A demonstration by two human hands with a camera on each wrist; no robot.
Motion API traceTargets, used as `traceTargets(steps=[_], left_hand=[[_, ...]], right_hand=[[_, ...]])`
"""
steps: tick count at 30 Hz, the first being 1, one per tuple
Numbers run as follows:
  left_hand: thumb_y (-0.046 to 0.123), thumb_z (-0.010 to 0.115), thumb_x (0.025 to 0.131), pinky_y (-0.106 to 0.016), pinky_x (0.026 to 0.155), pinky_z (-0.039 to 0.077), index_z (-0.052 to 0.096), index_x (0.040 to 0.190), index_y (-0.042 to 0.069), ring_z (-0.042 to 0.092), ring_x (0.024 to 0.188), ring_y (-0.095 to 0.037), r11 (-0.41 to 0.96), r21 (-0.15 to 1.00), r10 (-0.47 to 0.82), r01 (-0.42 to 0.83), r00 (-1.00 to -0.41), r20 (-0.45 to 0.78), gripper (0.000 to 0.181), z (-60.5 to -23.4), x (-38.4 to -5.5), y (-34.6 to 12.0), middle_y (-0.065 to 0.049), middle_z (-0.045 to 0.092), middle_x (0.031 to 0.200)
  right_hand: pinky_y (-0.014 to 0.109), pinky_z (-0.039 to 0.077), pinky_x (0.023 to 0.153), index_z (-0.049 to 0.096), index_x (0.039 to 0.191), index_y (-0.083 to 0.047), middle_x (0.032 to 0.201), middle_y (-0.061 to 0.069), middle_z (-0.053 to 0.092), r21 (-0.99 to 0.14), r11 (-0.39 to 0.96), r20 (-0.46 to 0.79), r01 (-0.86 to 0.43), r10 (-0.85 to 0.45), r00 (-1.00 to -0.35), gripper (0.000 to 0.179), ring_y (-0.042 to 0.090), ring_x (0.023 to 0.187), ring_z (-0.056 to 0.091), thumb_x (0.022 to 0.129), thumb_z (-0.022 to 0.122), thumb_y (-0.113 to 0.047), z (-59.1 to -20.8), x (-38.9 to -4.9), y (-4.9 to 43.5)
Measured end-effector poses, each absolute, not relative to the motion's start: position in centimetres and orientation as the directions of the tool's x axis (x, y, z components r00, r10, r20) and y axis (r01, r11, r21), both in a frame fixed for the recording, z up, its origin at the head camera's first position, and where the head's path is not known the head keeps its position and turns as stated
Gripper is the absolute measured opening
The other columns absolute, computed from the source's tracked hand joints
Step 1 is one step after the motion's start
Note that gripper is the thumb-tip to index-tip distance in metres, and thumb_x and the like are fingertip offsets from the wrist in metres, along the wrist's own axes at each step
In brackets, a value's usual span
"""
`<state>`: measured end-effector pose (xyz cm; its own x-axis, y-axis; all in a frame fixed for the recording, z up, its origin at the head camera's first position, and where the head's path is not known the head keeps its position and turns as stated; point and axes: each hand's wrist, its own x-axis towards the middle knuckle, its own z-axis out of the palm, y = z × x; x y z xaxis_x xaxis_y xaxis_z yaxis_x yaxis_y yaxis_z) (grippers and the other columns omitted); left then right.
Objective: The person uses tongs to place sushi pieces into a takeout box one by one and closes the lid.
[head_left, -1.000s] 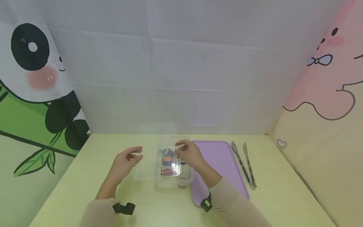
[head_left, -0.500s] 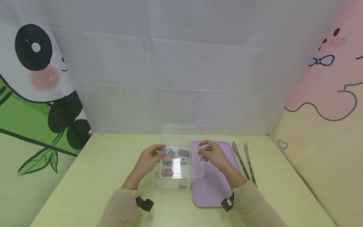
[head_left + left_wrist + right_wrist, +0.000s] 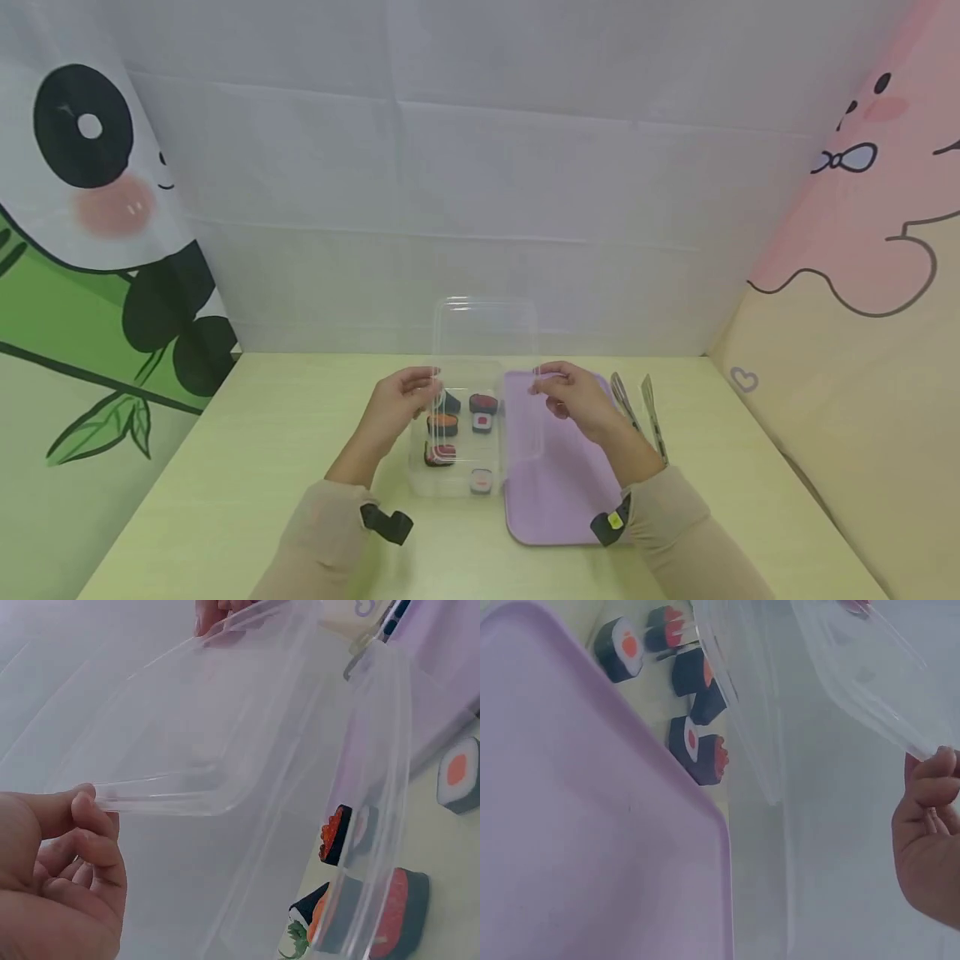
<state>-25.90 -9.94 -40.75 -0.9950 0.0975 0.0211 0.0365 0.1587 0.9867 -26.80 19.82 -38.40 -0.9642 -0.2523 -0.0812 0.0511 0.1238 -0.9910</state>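
A clear plastic lid (image 3: 486,329) stands tilted up over a clear plastic box (image 3: 418,483), its far edge raised. My left hand (image 3: 396,407) pinches the lid's left edge between thumb and fingers, and my right hand (image 3: 587,407) pinches the right edge. The left wrist view shows the left fingers (image 3: 97,825) at a lid corner; the right wrist view shows the right hand (image 3: 934,832) at the opposite side. Inside the box lie several sushi pieces, among them an orange-topped one (image 3: 442,426), a red-topped one (image 3: 439,455) and a white roll (image 3: 482,481) near the front.
A purple tray (image 3: 558,500) lies just right of the box, partly under my right hand. Two pairs of metal tongs (image 3: 654,417) lie beyond it on the right. A pale curtain (image 3: 480,183) hangs behind the yellow table (image 3: 187,500).
Both hands carried the lid from the left to the right, over the box. Its far edge then tilted upward, and the sushi beneath shows more clearly.
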Motion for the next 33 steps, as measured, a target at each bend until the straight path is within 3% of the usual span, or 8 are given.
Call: traceTargets(steps=[4,9,13,17,24,28,31,33], left_hand=[[0.018,0.068,0.094,-0.021,0.060,0.048,0.060,0.128,0.001,0.055,0.069,-0.016,0.030,0.999,0.105,0.015,-0.994,0.012,0.039,-40.1,-25.9,-9.7,-0.015,0.065,0.110],[0.015,0.068,0.093,-0.023,0.066,0.054,0.062,0.124,0.000,0.062,0.069,-0.015,-0.020,0.999,0.100,0.030,-0.994,0.032,0.034,-39.4,-25.6,-9.6,-0.016,0.065,0.112],[0.010,0.062,0.096,-0.030,0.081,0.055,0.060,0.125,-0.005,0.067,0.082,-0.017,-0.060,0.995,0.124,0.082,-0.988,0.089,0.032,-39.0,-25.1,-9.8,-0.013,0.065,0.115],[0.015,0.057,0.100,-0.032,0.095,0.048,0.057,0.127,-0.006,0.065,0.097,-0.017,-0.048,0.993,0.124,0.111,-0.985,0.116,0.034,-39.0,-24.6,-9.8,-0.012,0.064,0.115],[0.026,0.052,0.103,-0.032,0.097,0.046,0.057,0.123,-0.011,0.062,0.106,-0.025,-0.130,0.987,0.082,0.097,-0.991,0.109,0.042,-39.4,-24.4,-9.3,-0.018,0.062,0.119],[0.028,0.054,0.102,-0.037,0.104,0.040,0.057,0.126,-0.007,0.055,0.120,-0.030,-0.089,0.993,0.046,0.083,-0.995,0.087,0.043,-39.4,-24.1,-8.9,-0.018,0.057,0.131],[0.028,0.057,0.100,-0.040,0.108,0.035,0.056,0.132,-0.003,0.046,0.130,-0.029,-0.001,0.997,0.003,0.080,-0.997,0.080,0.044,-39.5,-23.9,-8.4,-0.012,0.048,0.144],[0.027,0.058,0.099,-0.041,0.108,0.034,0.054,0.136,0.001,0.043,0.133,-0.028,0.065,0.995,-0.033,0.075,-0.996,0.077,0.046,-39.7,-23.8,-8.1,-0.010,0.044,0.148]], right_hand=[[0.020,0.044,0.056,0.051,0.126,0.008,0.098,0.009,0.066,-0.992,0.008,-0.121,0.123,-0.250,-0.961,0.034,0.011,0.064,0.055,0.095,0.060,-0.004,-37.9,-26.9,19.9],[0.020,0.050,0.060,0.056,0.117,0.004,0.099,0.008,0.068,-0.987,-0.070,-0.117,0.144,-0.297,-0.948,0.023,0.012,0.069,0.061,0.095,0.060,-0.003,-37.2,-26.7,20.4],[0.024,0.054,0.072,0.061,0.105,-0.004,0.107,0.008,0.065,-0.983,-0.147,-0.051,0.115,-0.380,-0.924,0.011,0.016,0.083,0.065,0.096,0.058,0.000,-37.0,-26.5,20.8],[0.027,0.052,0.086,0.065,0.095,-0.007,0.109,0.009,0.062,-0.968,-0.233,0.013,0.095,-0.424,-0.906,0.015,0.019,0.096,0.065,0.095,0.056,0.005,-37.2,-26.5,20.9],[0.029,0.048,0.094,0.064,0.095,-0.006,0.107,0.008,0.064,-0.943,-0.317,0.040,0.100,-0.409,-0.912,0.020,0.017,0.101,0.065,0.098,0.048,0.005,-37.8,-26.3,20.7],[0.032,0.039,0.104,0.065,0.110,0.004,0.124,0.011,0.061,-0.968,-0.245,0.031,0.054,-0.328,-0.944,0.020,0.016,0.116,0.057,0.101,0.050,-0.005,-38.2,-26.2,20.1],[0.035,0.032,0.109,0.057,0.130,0.006,0.139,0.011,0.052,-0.993,-0.118,0.024,0.006,-0.247,-0.969,0.034,0.020,0.128,0.047,0.100,0.055,-0.011,-38.6,-26.0,19.1],[0.037,0.029,0.111,0.053,0.134,0.005,0.145,0.010,0.047,-0.999,-0.046,0.026,-0.018,-0.191,-0.981,0.040,0.024,0.131,0.045,0.098,0.058,-0.012,-39.0,-25.9,18.2]])
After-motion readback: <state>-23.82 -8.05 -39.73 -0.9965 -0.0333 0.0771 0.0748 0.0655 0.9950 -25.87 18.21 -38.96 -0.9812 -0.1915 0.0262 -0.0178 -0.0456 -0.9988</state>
